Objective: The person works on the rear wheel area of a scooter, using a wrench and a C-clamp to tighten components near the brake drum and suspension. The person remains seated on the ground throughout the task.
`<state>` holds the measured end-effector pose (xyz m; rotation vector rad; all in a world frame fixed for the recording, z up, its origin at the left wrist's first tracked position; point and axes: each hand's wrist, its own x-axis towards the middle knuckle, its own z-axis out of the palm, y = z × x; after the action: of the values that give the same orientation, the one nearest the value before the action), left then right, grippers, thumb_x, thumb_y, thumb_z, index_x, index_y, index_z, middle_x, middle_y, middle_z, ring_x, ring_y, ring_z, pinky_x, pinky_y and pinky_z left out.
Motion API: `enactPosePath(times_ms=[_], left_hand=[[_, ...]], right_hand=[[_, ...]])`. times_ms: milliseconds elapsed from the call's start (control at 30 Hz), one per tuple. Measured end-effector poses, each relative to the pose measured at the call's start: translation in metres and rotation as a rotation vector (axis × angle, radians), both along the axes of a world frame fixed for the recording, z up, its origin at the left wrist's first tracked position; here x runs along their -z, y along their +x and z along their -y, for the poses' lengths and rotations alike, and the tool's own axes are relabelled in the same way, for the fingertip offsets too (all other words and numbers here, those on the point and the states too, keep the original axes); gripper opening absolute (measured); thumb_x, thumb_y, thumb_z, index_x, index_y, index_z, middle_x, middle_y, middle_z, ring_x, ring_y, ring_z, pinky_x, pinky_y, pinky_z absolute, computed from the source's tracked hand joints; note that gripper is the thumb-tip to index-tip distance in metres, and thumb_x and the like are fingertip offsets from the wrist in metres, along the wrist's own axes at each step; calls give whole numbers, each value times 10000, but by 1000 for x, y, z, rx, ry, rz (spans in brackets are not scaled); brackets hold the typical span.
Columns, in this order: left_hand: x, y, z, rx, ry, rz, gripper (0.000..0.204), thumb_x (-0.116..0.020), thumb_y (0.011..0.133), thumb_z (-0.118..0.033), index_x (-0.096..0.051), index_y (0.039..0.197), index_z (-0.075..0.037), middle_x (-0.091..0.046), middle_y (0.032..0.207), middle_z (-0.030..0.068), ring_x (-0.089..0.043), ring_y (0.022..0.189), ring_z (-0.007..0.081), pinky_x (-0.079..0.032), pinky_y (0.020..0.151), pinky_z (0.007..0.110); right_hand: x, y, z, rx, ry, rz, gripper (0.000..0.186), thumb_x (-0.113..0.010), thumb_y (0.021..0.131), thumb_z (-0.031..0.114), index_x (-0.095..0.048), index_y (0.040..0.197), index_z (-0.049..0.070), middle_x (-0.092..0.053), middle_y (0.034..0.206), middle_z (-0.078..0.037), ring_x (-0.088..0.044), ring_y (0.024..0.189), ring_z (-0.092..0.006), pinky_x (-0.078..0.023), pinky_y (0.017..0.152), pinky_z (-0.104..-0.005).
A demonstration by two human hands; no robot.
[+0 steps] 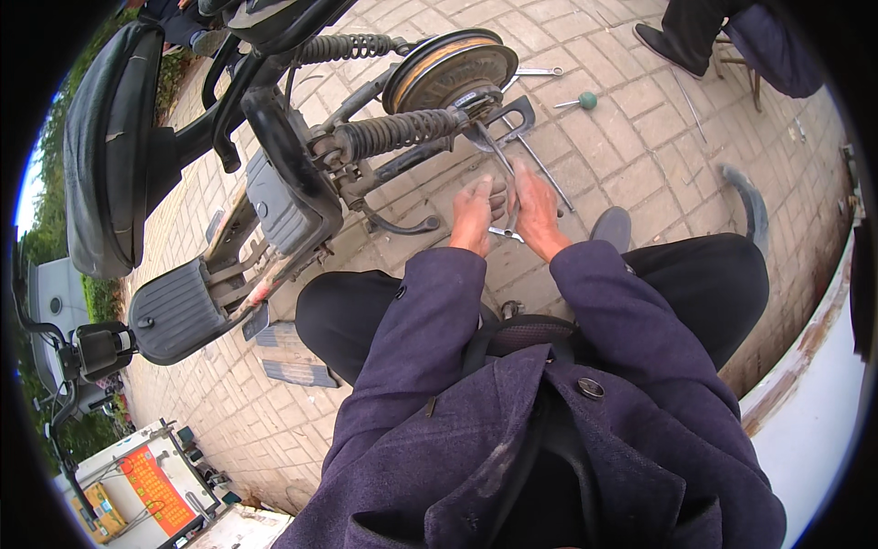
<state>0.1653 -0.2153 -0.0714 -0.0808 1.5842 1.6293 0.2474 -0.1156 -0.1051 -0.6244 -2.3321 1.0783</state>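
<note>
An electric scooter stands at the left, its rear wheel hub (453, 78) bare of a tyre and rusty round the rim. My right hand (538, 215) is closed round a long grey metal tool (495, 146), whose far end reaches the wheel axle; its exact kind is hidden by my fingers. Beside it, my left hand (473, 212) is curled closed, and what it holds, if anything, is hidden. Below my hands a small wrench (506, 235) shows in part between the wrists. A coil-spring shock absorber (393, 134) runs toward the axle.
A green-handled screwdriver (585, 102), a wrench (541, 71) and a long metal rod (545, 174) lie on the brick paving. A curved dark fender piece (745, 197) is at the right. Another person's shoe (672, 50) shows at the top right, and a white surface (814, 393) borders the lower right.
</note>
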Motion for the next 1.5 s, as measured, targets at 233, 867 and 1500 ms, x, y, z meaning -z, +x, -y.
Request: enactPosePath(times_ms=[233, 867, 1500], left_hand=[[-4, 3, -2, -27, 38, 18, 438, -498, 1085, -276, -546, 1389, 36, -693, 1227, 143, -663, 1010, 216, -541, 867, 375], [-14, 5, -4, 14, 57, 24, 468, -494, 1088, -266, -523, 1419, 64, -653, 1282, 160, -639, 1055, 218, -528, 932, 384], [0, -3, 7, -14, 32, 71, 452, -422, 1113, -286, -508, 1420, 35, -642, 1285, 167, -644, 1101, 253, -524, 945, 402]], right_hand=[[3, -1, 1, 2, -111, 1, 506, -595, 829, -51, -522, 1320, 44, -633, 827, -121, -648, 782, -358, -489, 671, -480], [3, -4, -1, 29, 65, 99, 582, -688, 780, -36, -524, 1333, 41, -678, 1005, -171, -673, 926, -393, -534, 766, -482], [0, -10, 8, 36, -190, 41, 382, -607, 952, 96, -546, 1320, 13, -581, 810, -103, -628, 805, -229, -525, 746, -416]])
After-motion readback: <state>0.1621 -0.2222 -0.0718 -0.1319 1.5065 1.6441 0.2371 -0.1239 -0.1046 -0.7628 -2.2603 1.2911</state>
